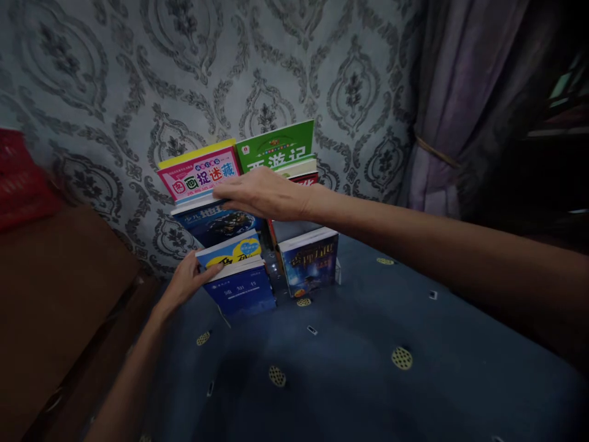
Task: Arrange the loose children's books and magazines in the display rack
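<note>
At the left end of the front row, my left hand [186, 285] is closed on a yellow-and-blue book [235, 248]. Its thumb lies across the top near a dark blue book [243, 293], which stands just in front. My right hand [267, 193] reaches over from the right with its fingers stretched out together. Those fingertips are at the top edges of a pink book [202, 172] and a blue book with a globe picture [221, 222]; contact is hard to tell. Behind the right hand rises a green book [280, 144].
A dark blue illustrated book [309, 264] stands at the front right of the group. The books rest on a dark blue patterned cloth [350, 350] against a patterned wall [354, 80]. A brown box-like surface [59, 294] and a red item [21, 178] are left; a tied curtain [453, 116] hangs right.
</note>
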A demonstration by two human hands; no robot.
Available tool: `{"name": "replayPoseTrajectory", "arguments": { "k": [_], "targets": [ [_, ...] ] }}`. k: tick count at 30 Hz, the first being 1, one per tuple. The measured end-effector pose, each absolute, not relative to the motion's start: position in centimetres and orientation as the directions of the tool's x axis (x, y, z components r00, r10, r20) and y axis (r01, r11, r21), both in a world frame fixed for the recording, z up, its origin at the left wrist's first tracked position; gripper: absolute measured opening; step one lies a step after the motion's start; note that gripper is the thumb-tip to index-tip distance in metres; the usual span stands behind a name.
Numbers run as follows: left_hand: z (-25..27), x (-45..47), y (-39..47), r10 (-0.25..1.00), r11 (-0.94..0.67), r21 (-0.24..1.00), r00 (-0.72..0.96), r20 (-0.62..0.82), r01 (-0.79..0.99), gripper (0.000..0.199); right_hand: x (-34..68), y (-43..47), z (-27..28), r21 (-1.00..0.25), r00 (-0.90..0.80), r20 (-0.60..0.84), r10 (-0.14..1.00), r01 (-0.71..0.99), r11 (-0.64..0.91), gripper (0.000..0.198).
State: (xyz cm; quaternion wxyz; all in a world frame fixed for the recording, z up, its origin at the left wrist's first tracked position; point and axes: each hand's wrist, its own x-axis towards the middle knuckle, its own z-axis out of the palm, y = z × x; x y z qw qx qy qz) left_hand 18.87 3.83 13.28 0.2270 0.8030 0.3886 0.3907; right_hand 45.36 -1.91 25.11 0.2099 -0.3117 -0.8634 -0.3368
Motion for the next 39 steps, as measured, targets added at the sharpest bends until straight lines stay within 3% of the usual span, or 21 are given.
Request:
{"name": "replayPoseTrajectory", "arguments": {
  "k": [4,11,15,19,23,26,29,31,34,36,39],
  "targets": [
    [13.1,18.6,4.0,0.793,-0.608,0.617,0.42,0.441,0.5,0.04,45.1,-2.4,25.6,0.427,-0.723,0.582,0.372,0.661,0.617,0.02],
    [11.1,18.5,4.2,0.841,-0.521,0.799,0.341,0.42,0.301,0.046,45.9,-2.1,26.9,0.289,-0.655,0.672,0.345,0.661,0.692,0.015],
    [11.2,18.5,3.9,0.841,-0.514,0.811,0.349,0.414,0.277,0.05,45.5,-0.4,26.8,0.188,-0.653,0.644,0.399,0.64,0.745,0.011],
    [11.3,18.3,3.8,0.84,-0.534,0.763,0.337,0.426,0.365,0.052,44.7,1.8,24.6,0.062,-0.677,0.554,0.484,0.614,0.787,0.005],
    [11.6,18.2,3.6,0.815,-0.579,0.667,0.35,0.462,0.469,0.052,43.9,3.2,21.3,-0.037,-0.712,0.448,0.541,0.59,0.807,0.012],
    [11.9,18.4,3.2,0.8,-0.598,0.597,0.352,0.487,0.535,0.046,43.5,3.9,19.8,-0.111,-0.705,0.443,0.554,0.57,0.814,0.018],
    [11.7,18.7,2.9,0.793,-0.565,0.542,0.227,0.566,0.622,0.041,43.0,4.3,19.0,-0.198,-0.687,0.499,0.529,0.504,0.841,0.022],
    [11.1,18.9,3.0,0.792,-0.535,0.585,0.12,0.599,0.61,0.045,42.4,3.9,18.4,-0.309,-0.574,0.618,0.537,0.451,0.838,0.025],
    [10.0,19.3,3.3,0.808,-0.568,0.709,0.117,0.578,0.417,0.053,41.1,2.4,16.4,-0.556,-0.148,0.774,0.616,0.305,0.773,0.034],
    [9.3,19.4,3.6,0.803,-0.596,0.752,0.2,0.561,0.281,0.05,40.3,1.1,14.5,-0.643,0.096,0.762,0.64,0.218,0.734,0.035],
    [8.8,19.2,3.9,0.774,-0.626,0.749,0.288,0.564,0.218,0.04,39.6,-0.2,11.3,-0.691,0.266,0.722,0.639,0.22,0.689,0.038]
  ]
}}
